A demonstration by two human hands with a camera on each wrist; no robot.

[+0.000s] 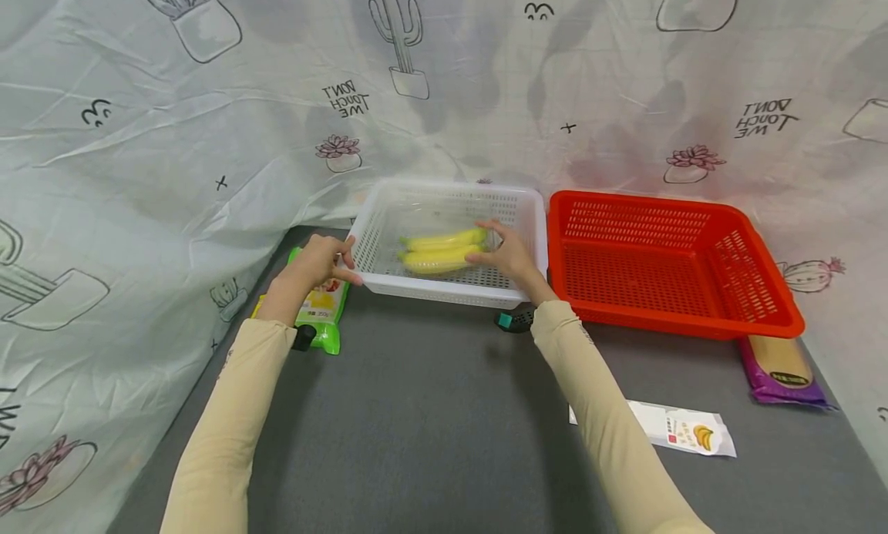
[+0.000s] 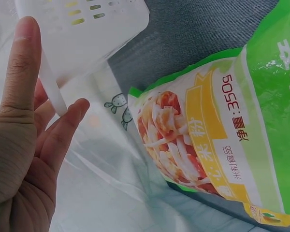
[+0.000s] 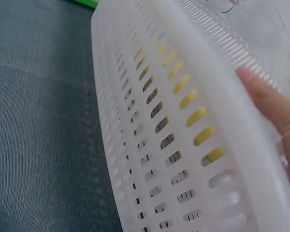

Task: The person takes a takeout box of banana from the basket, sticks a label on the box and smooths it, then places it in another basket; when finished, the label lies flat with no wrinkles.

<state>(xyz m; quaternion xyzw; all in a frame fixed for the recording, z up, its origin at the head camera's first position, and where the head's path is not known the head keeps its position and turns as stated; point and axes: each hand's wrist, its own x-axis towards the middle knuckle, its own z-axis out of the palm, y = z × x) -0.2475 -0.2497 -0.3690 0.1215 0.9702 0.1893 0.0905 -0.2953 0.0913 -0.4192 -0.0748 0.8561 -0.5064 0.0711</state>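
Note:
A white perforated basket (image 1: 444, 289) stands at the back of the table, with yellow bananas (image 1: 438, 258) lying in it under what looks like clear plastic. At the basket's left end my left hand (image 1: 319, 260) pinches the rim; the left wrist view has the thumb above it and fingertips below. Inside the basket, my right hand (image 1: 512, 255) holds the bananas by their right ends, thumb at the near side and fingers at the far side. Through the slots in the right wrist view, yellow shows beyond the basket wall (image 3: 150, 125).
A green 350g food bag (image 1: 322, 310) lies by my left forearm. Right of the white basket is a red basket (image 1: 659, 324), with a purple-edged packet (image 1: 787, 372) partly under it. A white banana-printed packet (image 1: 694, 428) lies near my right sleeve. Printed sheeting (image 1: 444, 133) hangs behind.

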